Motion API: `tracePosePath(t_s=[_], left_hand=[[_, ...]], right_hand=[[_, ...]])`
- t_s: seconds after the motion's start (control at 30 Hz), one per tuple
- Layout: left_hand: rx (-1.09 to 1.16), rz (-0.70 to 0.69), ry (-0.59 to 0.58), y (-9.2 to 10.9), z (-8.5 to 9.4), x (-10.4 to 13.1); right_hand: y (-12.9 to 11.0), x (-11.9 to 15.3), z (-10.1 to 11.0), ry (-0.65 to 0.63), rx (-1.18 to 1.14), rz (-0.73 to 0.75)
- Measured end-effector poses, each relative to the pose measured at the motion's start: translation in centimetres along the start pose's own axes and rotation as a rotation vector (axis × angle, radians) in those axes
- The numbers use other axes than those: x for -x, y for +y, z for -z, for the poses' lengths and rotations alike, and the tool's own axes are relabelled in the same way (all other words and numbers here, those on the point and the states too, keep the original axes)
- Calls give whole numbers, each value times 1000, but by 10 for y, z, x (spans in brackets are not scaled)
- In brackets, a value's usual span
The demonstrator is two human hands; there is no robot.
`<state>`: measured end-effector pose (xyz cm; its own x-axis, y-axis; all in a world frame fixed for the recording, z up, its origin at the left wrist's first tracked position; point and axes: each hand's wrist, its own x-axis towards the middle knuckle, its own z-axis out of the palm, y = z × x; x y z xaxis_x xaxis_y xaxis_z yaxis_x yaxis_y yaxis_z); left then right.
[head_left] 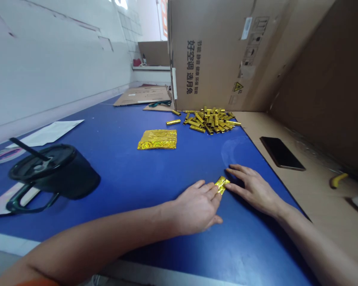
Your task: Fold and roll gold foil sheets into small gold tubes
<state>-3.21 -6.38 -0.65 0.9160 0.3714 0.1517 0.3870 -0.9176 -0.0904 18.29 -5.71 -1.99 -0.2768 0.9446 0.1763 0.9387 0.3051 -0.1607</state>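
A small piece of shiny gold foil paper (222, 183) lies on the blue tabletop between my hands. My left hand (198, 206) rests palm down with its fingers stretched out, the fingertips pressing on the foil's left side. At the foil's right edge, my right hand (252, 188) touches down with a fingertip, its fingers spread apart. Farther up the table sits a flat stack of gold foil sheets (157, 139). Behind it, a heap of small rolled gold foil tubes (211, 120) lies against the cardboard, with a loose gold tube (173, 122) to its left.
A dark lidded mug (59, 171) with a straw stands at the left, near a white paper (49, 133) and a roll of tape (4, 156). A large cardboard box (217, 55) walls off the back. On cardboard at the right lies a phone (282, 153).
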Motion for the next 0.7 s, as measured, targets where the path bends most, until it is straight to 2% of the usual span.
tracePosePath(t_s=[0.3,0.5,0.7], left_hand=[[23,16,-43,2,-4,2],[98,-15,-86,-2,4,5],[206,-50,-142,-12,9,7]], right_hand=[[-5,-7,-11,-64,-13,-154],[-5,-11,-7,-93,-46,-197],[0,-22,-1,-154,-89,-172]])
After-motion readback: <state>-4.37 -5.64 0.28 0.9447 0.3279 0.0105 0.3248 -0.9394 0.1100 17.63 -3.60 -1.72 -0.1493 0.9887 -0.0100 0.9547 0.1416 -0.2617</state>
